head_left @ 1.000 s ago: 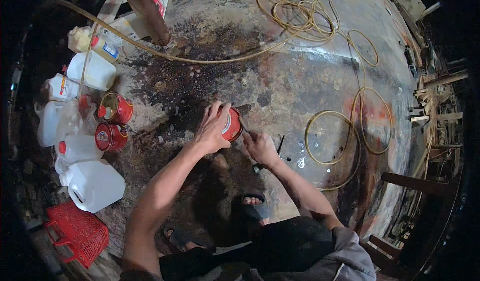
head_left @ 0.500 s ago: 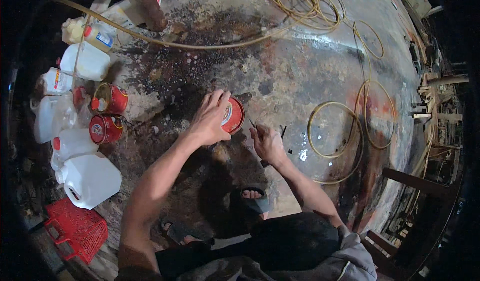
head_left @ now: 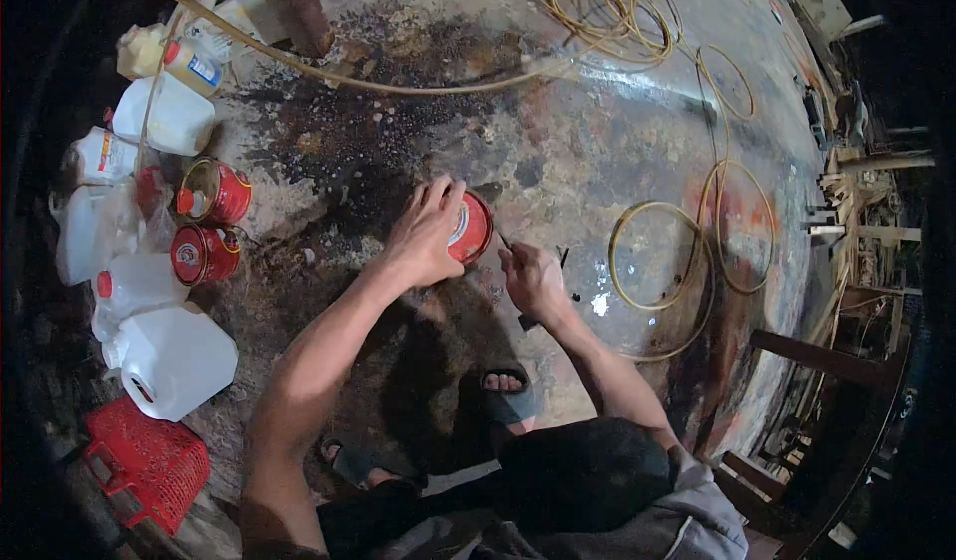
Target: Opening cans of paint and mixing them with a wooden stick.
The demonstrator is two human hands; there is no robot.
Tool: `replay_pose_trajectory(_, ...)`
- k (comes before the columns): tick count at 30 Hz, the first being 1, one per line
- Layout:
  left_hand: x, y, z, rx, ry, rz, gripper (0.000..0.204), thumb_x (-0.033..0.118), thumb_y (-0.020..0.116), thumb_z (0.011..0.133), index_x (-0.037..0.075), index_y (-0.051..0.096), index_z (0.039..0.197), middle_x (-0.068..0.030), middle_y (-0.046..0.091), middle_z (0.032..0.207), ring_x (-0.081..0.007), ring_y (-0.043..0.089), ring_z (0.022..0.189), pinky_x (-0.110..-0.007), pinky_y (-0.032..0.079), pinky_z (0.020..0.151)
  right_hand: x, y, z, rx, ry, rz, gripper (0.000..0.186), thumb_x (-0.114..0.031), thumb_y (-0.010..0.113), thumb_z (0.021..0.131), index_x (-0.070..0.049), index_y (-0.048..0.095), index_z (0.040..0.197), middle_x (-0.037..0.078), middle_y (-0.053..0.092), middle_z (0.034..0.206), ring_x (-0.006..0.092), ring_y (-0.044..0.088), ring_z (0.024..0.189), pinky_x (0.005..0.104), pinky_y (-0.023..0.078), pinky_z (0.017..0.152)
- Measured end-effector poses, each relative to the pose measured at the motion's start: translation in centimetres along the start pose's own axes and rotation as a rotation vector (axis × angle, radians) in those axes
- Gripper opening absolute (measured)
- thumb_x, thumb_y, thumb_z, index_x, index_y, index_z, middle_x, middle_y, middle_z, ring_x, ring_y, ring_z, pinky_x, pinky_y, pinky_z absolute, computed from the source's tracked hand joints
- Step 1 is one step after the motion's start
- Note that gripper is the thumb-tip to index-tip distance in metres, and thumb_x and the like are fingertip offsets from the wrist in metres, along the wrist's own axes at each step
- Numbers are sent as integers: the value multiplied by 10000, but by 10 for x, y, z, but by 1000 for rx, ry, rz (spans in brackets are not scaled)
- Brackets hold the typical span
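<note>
A red round can (head_left: 472,229) with a pale label on its top is gripped by my left hand (head_left: 423,229), whose fingers curve over the top and left side. To its right my closed right hand (head_left: 534,279) holds a thin dark tool (head_left: 504,235), pointed at the can's right rim; whether it touches cannot be made out. Small dark objects lie on the floor beside that hand, partly hidden by it.
Plastic jugs (head_left: 179,361), two red cans (head_left: 221,194) and a red perforated basket (head_left: 144,465) line the left. A hose (head_left: 657,306) loops across the stained floor (head_left: 448,132). A post (head_left: 294,12) stands at top left, timber (head_left: 876,231) along the right.
The view has shifted a little, moving the scene up in the picture. My right hand has drawn slightly rightward from the can's rim, tool still held. My left hand still grips the can.
</note>
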State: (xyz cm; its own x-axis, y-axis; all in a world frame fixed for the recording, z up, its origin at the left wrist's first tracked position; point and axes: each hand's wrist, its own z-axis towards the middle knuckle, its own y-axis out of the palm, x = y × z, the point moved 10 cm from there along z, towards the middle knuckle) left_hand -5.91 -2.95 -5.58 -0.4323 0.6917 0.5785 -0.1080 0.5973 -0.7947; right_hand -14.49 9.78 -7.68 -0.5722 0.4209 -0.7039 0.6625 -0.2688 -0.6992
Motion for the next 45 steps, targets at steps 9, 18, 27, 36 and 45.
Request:
replay_pose_trajectory(9, 0, -1, -1, 25, -10, -15, 1069, 114, 863, 513, -15, 328, 1429, -203, 352, 1424, -410, 353, 1335, -457, 343, 1123, 10, 2, -3, -48, 113, -10, 264, -191, 594, 934, 25, 610, 783, 276, 596, 724, 465, 606, 722, 496, 469, 601)
replay_pose_trajectory(18, 0, 1, 0, -10, 11, -1, 1129, 153, 893, 500, -21, 311, 1451, -196, 332, 1457, -401, 331, 1358, -449, 346, 1134, 38, 28, -8, 39, 168, 175, 312, -251, 472, 977, 1, 543, 809, 206, 599, 675, 415, 598, 665, 454, 465, 606)
replay_pose_trajectory(27, 5, 0, 0, -10, 22, 37, 1104, 110, 890, 516, -34, 311, 1445, -211, 337, 1447, -413, 332, 1360, -457, 325, 1148, 36, 29, 6, -108, 116, -247, 292, -193, 587, 880, -51, 542, 1131, 292, 649, 840, 471, 648, 822, 557, 492, 667)
replay_pose_trajectory(36, 5, 1, 3, 7, 20, 87, 1124, 129, 908, 497, -11, 312, 1439, -207, 330, 1473, -413, 350, 1354, -474, 352, 1122, 51, 36, 9, -73, 27, -258, 384, -135, 408, 951, -62, 459, 1324, 276, 660, 954, 491, 638, 832, 550, 503, 734)
replay_pose_trajectory(45, 8, -1, 7, -41, 22, 113, 1141, 146, 929, 459, -24, 307, 1400, -207, 354, 1427, -411, 365, 1331, -485, 378, 1098, 38, 14, 40, -110, 73, -216, 463, -331, 386, 1013, 36, 651, 916, 313, 631, 820, 494, 621, 808, 562, 482, 710)
